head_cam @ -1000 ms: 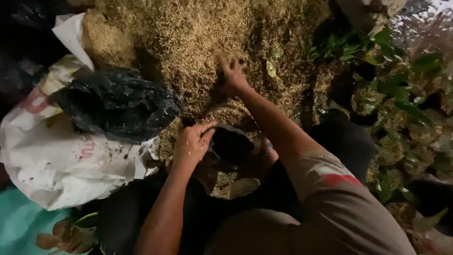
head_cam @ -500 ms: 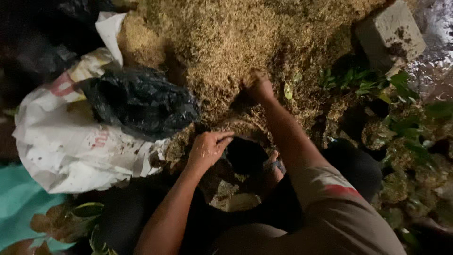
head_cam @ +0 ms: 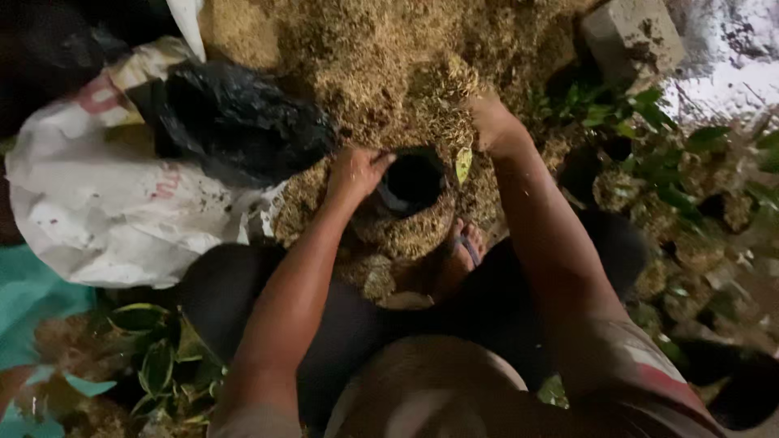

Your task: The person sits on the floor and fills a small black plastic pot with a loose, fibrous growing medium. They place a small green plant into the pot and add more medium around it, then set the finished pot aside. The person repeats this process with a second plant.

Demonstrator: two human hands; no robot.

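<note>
A small black pot (head_cam: 414, 180) with a dark round mouth stands at the foot of a big heap of tan husk (head_cam: 357, 49). My left hand (head_cam: 357, 170) grips the pot's left rim. Just above and to the right of the pot, my right hand (head_cam: 487, 122) is cupped around a clump of husk, its fingers partly buried in it. A yellowish leaf (head_cam: 463, 165) lies by the pot's right rim. My sandalled foot (head_cam: 464, 247) shows just below the pot.
A black plastic bag (head_cam: 235, 122) lies on a white sack (head_cam: 105, 211) at the left. A grey concrete block (head_cam: 633, 32) sits at the top right, with leafy seedlings (head_cam: 649, 122) below it. Broad-leaved plants (head_cam: 154, 357) and a teal sheet (head_cam: 32, 300) are at the lower left.
My right hand has drawn back from high on the heap toward the pot, dragging husk along. My left hand has stayed at the pot's rim. The view has moved closer.
</note>
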